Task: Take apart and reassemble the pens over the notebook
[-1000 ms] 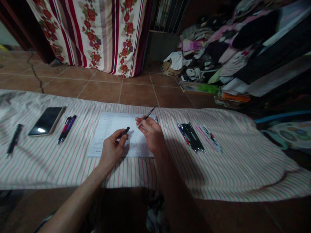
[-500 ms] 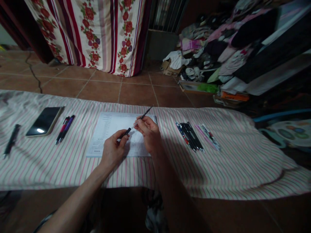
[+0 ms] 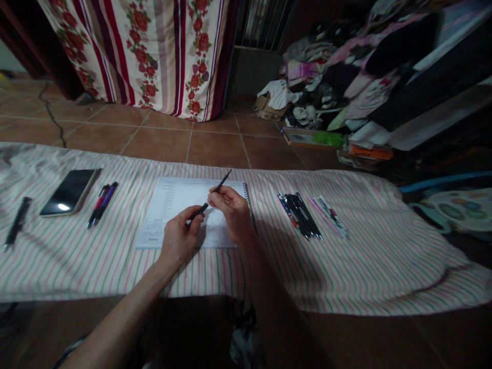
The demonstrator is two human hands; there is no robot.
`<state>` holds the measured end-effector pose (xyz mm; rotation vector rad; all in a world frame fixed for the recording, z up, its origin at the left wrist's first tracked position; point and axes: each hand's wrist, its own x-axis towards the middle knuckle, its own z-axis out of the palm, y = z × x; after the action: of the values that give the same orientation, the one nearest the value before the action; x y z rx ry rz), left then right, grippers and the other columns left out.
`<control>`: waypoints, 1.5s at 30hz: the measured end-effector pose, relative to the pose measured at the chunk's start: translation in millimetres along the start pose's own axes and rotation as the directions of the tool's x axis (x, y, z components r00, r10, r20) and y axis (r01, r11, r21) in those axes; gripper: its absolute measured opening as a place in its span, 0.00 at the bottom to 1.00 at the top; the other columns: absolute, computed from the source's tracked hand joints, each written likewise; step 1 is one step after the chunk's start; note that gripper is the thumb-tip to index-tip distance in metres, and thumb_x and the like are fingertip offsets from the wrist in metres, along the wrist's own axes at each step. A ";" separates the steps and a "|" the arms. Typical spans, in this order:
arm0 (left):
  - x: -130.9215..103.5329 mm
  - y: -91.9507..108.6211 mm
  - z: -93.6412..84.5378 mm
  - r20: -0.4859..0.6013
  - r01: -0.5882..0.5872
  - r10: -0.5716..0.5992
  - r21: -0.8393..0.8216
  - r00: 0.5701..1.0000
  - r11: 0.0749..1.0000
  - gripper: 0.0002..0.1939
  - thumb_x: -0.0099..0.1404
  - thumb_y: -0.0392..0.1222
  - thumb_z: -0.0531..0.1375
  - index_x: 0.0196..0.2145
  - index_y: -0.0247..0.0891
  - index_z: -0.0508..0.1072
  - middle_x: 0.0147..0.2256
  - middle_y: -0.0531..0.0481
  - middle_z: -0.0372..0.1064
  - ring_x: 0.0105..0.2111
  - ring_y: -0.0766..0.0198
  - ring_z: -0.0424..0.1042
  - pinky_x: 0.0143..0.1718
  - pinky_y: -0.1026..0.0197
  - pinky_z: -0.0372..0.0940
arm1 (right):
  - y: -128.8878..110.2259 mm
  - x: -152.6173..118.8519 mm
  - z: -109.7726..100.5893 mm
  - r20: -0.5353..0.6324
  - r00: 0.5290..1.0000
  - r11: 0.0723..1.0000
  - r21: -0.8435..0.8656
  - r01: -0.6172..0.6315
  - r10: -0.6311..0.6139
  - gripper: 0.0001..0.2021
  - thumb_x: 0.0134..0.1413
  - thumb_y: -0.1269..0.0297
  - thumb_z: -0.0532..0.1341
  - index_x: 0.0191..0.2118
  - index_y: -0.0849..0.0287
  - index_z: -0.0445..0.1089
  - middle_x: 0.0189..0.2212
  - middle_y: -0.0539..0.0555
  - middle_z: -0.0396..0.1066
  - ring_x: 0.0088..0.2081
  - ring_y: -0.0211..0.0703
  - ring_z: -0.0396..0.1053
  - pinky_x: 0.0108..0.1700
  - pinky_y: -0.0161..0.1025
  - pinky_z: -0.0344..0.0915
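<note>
My left hand is closed around a short black pen barrel that points up and to the right. In my right hand, fingers and thumb pinch a slim dark pen piece, whose thin pointed end sticks out away from me. The near end of that piece meets the barrel, or nearly so; my right fingertips hide the joint. Both hands are over an open spiral notebook with a printed page. Faint marks show on the paper below them.
A striped cloth covers the work surface. To the left lie a phone, a dark pen and a pink-and-purple pair of pens. On the right are a bunch of black pens and several lighter pens.
My right hand has moved left and slightly down with the slim pen piece, closing the gap to the black barrel. My left hand has stayed almost still.
</note>
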<state>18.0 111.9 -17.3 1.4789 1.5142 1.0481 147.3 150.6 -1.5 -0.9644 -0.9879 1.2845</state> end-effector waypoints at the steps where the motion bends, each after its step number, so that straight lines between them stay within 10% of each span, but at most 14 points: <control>1: 0.1 -0.4 -0.2 0.003 -0.002 0.002 -0.003 1.000 1.000 0.16 0.61 0.47 0.55 0.43 0.38 0.73 0.36 0.46 0.76 0.31 0.60 0.75 0.29 0.62 0.68 | 0.5 -0.1 0.0 0.009 1.000 1.000 -0.011 0.000 0.000 0.08 0.42 0.61 0.65 0.32 0.56 0.72 0.28 0.48 0.71 0.32 0.36 0.68 0.39 0.37 0.66; 45: 0.6 -2.7 -1.4 -0.024 -0.002 0.003 0.027 1.000 1.000 0.16 0.62 0.47 0.55 0.43 0.38 0.73 0.35 0.46 0.76 0.28 0.62 0.74 0.27 0.63 0.67 | 1.4 -1.9 0.0 -0.008 0.999 0.996 -0.089 0.030 -0.031 0.11 0.45 0.60 0.64 0.36 0.56 0.69 0.30 0.50 0.74 0.34 0.39 0.72 0.41 0.39 0.67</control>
<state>15.6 112.5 -19.3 1.4919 1.5490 1.0537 146.9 148.8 -2.9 -1.0188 -1.0554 1.2180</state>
